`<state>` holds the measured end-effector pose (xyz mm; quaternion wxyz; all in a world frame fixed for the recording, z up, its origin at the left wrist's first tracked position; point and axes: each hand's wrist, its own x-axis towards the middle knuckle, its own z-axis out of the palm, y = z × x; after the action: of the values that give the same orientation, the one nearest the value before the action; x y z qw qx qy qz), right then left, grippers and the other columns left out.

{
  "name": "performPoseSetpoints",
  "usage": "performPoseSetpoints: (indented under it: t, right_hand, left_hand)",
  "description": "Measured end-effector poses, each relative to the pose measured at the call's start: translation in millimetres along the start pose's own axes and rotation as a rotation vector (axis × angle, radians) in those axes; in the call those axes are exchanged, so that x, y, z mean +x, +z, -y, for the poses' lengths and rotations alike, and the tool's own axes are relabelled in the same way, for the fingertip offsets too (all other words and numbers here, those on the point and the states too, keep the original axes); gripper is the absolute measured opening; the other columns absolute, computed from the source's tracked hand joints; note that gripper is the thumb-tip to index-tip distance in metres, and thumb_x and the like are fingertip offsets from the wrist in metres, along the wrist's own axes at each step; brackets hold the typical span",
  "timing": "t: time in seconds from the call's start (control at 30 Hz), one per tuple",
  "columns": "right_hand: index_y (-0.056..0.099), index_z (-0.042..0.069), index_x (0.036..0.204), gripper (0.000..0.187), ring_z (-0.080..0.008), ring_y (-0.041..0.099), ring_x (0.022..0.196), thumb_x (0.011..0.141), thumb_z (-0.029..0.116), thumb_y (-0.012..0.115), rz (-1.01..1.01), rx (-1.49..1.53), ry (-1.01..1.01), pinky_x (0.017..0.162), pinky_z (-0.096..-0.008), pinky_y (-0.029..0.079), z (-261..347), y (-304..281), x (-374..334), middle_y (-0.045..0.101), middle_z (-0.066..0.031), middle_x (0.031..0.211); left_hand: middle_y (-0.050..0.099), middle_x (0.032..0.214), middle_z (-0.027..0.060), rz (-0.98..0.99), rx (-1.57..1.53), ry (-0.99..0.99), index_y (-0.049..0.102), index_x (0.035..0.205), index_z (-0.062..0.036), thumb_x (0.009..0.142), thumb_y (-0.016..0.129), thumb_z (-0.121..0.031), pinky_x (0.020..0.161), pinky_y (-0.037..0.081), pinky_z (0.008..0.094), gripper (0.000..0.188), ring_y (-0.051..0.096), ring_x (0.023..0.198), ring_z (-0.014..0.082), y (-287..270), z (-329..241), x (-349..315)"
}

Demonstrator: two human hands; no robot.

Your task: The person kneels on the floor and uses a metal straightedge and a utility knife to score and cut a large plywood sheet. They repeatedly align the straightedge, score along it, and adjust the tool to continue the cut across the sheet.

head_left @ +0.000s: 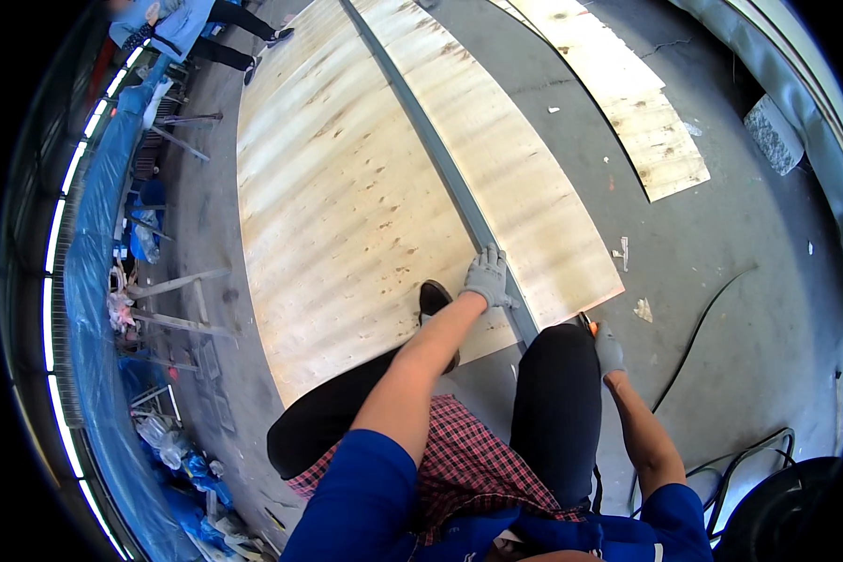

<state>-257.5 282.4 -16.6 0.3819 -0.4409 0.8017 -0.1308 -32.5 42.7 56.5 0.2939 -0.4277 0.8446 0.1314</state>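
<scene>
A large plywood sheet (337, 197) lies on the floor, with a long grey metal bar (412, 108) running lengthwise across it. My left hand (486, 278), in a grey glove, presses flat on the near part of the bar, fingers stretched forward and thumb out to the right. At the sheet's near right corner, beside my right knee, my gloved right hand (610, 352) is closed on a small orange-handled tool (592, 328). Its dark front end meets the plywood edge; the knee and fingers hide much of it. My shoe (434, 298) stands on the sheet.
More plywood pieces (642, 108) lie at the far right. A dark hose (698, 337) curves over the floor at right. Wooden trestles (183, 281) and blue plastic sheeting (103, 253) line the left. Another person (183, 28) stands by the sheet's far left corner.
</scene>
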Motion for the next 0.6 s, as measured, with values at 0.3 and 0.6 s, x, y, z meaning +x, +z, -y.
performPoseSetpoints:
  t: [0.3,0.6]
  right_hand:
    - [0.044,0.005,0.109,0.032,-0.0489,0.061,0.093,0.093,0.031,0.054,0.002,0.1,0.062,0.076,-0.0546,0.049,-22.1,21.5,12.2,0.062,-0.0276,0.107]
    - [0.046,0.004,0.108,0.033,-0.0489,0.059,0.101,0.092,0.032,0.055,0.069,0.09,0.191,0.082,-0.0531,0.047,10.4,2.9,0.7,0.06,-0.0279,0.112]
  left_hand:
    - [0.009,0.161,0.0224,0.322,0.006,0.234,0.019,0.152,0.0041,0.075,0.056,-0.079,0.119,0.023,0.0401,0.119,0.023,0.145,0.0393,-41.0,44.5,20.9]
    - [0.015,0.158,0.0262,0.28,0.045,0.319,0.025,0.148,0.0083,0.076,0.055,-0.079,0.119,0.022,0.0409,0.117,0.02,0.146,0.0402,-34.1,54.9,20.1]
